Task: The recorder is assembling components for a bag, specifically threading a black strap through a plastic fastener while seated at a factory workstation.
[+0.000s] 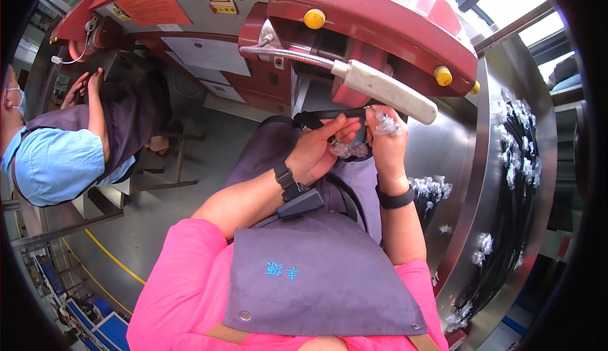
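Gripping a black cable (320, 118), the left hand (315, 151) and right hand (386, 145) fingers clamp its clear-wrapped ends (349, 150).

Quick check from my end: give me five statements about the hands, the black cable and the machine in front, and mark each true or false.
1. Both hands, the left hand and the right hand, are raised together at the black cable. True.
2. The right hand is pressed against a crinkly clear plastic wrap. True.
3. The machine housing ahead is green. False: it is red, with yellow knobs.
4. Both wrists are bare. False: the left wrist carries a black wrist strap and the right a black band.
5. More black cables with clear wrapped ends lie on the steel table on the person's right. True.
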